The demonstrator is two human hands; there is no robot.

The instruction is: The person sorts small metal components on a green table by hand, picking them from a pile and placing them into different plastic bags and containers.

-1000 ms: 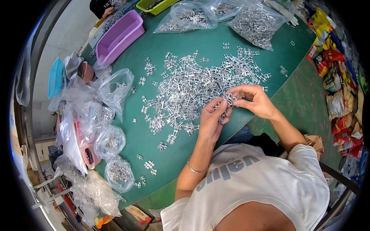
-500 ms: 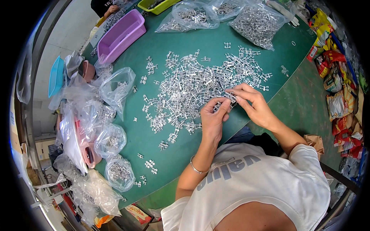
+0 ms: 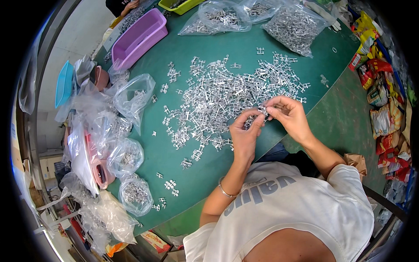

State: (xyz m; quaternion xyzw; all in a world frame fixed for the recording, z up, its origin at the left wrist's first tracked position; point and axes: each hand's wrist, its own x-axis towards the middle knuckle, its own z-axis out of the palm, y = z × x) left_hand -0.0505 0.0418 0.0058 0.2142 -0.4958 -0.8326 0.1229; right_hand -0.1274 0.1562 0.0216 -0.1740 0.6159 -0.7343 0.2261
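A wide pile of small silver H-shaped metal pieces [image 3: 218,98] lies on the green tabletop. At its near right edge, my left hand [image 3: 245,137] is closed, thumb and index finger pinching a small silver metal piece [image 3: 264,112]. My right hand [image 3: 291,118] meets it from the right, its thumb and fingertips closed on the same piece. Fingers cover most of it, so its exact shape is hidden. More silver pieces show under and beside the curled left fingers; whether that hand also holds some, I cannot tell.
Clear plastic bags of metal pieces [image 3: 294,28] stand along the far edge, others [image 3: 135,194] down the left. A purple bin [image 3: 139,37] and a lime-green tray [image 3: 181,6] sit far left. Another person's hand [image 3: 131,5] shows there. Colourful packets [image 3: 386,109] line the right.
My right fingers have curled in from a more stretched pose and now pinch the piece closely. Both hands sit slightly apart from where they were; the whole view has shifted a little.
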